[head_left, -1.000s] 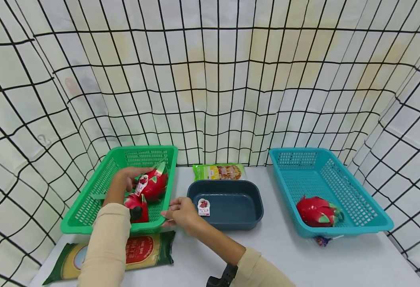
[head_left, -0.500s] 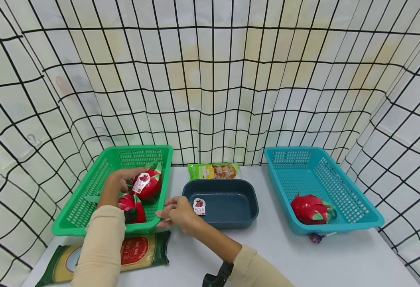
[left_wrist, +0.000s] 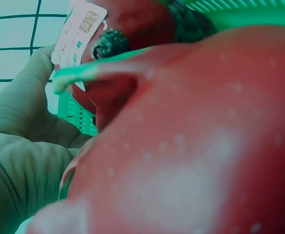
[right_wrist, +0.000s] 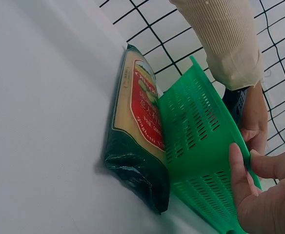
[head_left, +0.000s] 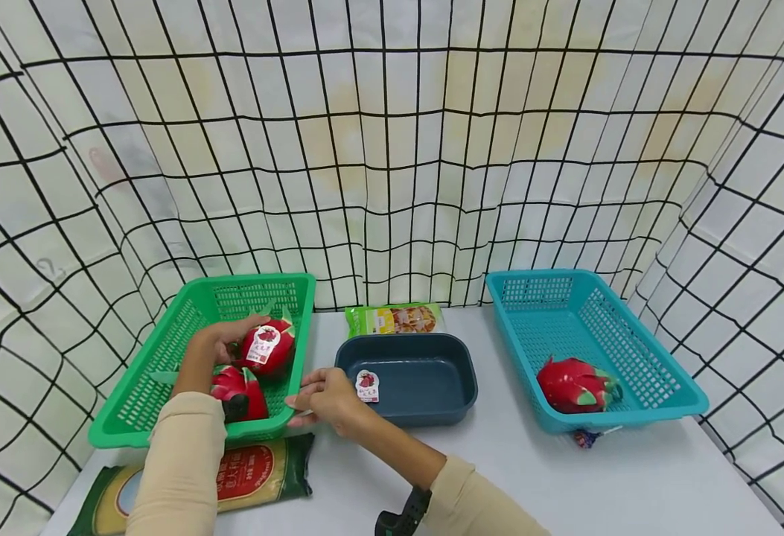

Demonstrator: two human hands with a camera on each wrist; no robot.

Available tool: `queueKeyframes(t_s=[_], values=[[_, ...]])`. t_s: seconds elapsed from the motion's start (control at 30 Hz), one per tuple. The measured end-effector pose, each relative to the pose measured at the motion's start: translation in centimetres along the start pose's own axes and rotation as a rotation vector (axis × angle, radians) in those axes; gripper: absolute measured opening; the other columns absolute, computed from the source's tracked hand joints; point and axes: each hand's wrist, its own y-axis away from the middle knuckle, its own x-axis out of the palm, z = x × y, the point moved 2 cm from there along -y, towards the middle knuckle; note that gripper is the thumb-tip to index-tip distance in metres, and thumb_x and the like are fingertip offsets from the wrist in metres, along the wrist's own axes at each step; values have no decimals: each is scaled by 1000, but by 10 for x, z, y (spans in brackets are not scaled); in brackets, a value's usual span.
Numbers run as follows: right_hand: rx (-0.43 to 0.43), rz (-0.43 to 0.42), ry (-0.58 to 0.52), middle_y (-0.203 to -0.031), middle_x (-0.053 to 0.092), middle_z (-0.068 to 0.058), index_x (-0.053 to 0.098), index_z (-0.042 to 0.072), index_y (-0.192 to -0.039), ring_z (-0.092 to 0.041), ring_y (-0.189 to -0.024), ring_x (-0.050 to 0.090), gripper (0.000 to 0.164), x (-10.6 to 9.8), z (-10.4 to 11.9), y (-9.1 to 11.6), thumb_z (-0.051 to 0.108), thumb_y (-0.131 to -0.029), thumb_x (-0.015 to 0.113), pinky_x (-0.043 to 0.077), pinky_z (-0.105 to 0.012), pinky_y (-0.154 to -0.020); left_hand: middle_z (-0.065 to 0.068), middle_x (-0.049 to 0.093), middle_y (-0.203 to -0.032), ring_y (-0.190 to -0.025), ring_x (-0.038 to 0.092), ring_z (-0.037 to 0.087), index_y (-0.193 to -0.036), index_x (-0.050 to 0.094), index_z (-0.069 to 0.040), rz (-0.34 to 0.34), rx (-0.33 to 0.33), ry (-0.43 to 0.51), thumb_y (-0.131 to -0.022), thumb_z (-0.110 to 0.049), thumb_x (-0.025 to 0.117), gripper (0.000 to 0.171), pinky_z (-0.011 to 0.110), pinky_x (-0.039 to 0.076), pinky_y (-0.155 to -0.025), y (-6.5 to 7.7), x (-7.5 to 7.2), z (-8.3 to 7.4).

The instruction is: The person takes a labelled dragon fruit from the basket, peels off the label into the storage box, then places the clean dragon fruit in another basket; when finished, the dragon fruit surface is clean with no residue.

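Observation:
My left hand (head_left: 231, 339) reaches into the green basket (head_left: 303, 327) and grips a red dragon fruit (head_left: 278, 357) with a white label, its fingers at the far side. A second dragon fruit (head_left: 247, 394) lies nearer in the basket, below the left wrist. That one fills much of the left wrist view, with the labelled dragon fruit (left_wrist: 142, 22) beyond it. My right hand (head_left: 331, 402) pinches the basket's right rim between thumb and fingers, as the right wrist view shows the right hand (right_wrist: 269, 195) at the green rim.
A dark blue tray (head_left: 425, 380) bearing a dragon fruit sticker (head_left: 368, 386) sits mid-table, a green snack packet (head_left: 398, 320) behind it. A blue basket (head_left: 633, 357) at right holds another dragon fruit (head_left: 572, 383). A wrapped lollipop (head_left: 586, 438) lies before it, a spaghetti packet (head_left: 257, 473) before the green basket.
The labelled dragon fruit has turned slightly in my left hand, so its label faces the head camera more. My right hand stays on the rim. The head view has shifted a little.

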Motion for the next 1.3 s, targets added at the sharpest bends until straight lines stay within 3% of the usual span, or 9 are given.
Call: queueKeyframes(t_s=[0.23, 0.47, 0.77, 0.93, 1.07, 1.17, 1.3], values=[[-3, -7, 20, -76, 60, -4, 58, 2, -104, -10, -58, 64, 24, 0, 3, 1, 1, -85, 72, 56, -23, -55, 16, 45, -120, -102, 51, 23, -141, 23, 11, 8, -10, 57, -94, -60, 47, 88, 32, 58, -82, 1, 4, -1], [-8, 8, 21, -76, 59, -4, 58, 1, -107, -11, -58, 65, 26, 0, 4, 3, 2, -85, 72, 57, -24, -57, 18, 36, -129, -119, 40, 30, -148, 8, 9, 18, -28, 172, -93, -63, 45, 98, 49, 49, -102, 10, -4, -5], [-22, 5, 23, -75, 56, -3, 58, 1, -108, -11, -57, 63, 26, 0, 3, 4, 1, -86, 71, 59, -27, -59, 7, 38, -119, -109, 39, 23, -149, 9, 0, -54, -11, 324, -89, -65, 51, 99, 40, 55, -82, 26, -12, -16], [-23, -11, 36, -76, 57, -3, 59, 1, -106, -10, -54, 63, 24, 2, 3, 3, -1, -85, 71, 58, -26, -57, 6, 37, -114, -105, 40, 22, -150, 6, -6, -75, 17, 435, -88, -65, 53, 98, 40, 56, -80, 33, -14, -23], [-25, -21, 57, -77, 58, -3, 59, 2, -104, -10, -53, 63, 23, 3, 2, 3, 0, -85, 72, 58, -25, -57, 5, 37, -114, -106, 41, 23, -143, 15, -10, -76, 59, 488, -88, -64, 54, 86, 39, 56, -80, 44, -10, -28], [-31, -25, 62, -77, 58, -2, 59, 2, -105, -10, -52, 63, 24, 3, 2, 3, 0, -85, 72, 58, -25, -57, 3, 37, -114, -107, 41, 23, -128, 27, -13, -71, 86, 545, -88, -62, 57, 70, 39, 56, -79, 54, -5, -34], [-46, -30, 64, -77, 57, -2, 60, 2, -106, -10, -53, 62, 25, 3, 2, 4, 1, -85, 72, 59, -26, -59, -1, 38, -113, -108, 40, 23, -114, 32, -18, -48, 114, 630, -87, -59, 60, 57, 40, 55, -79, 66, 4, -44]])
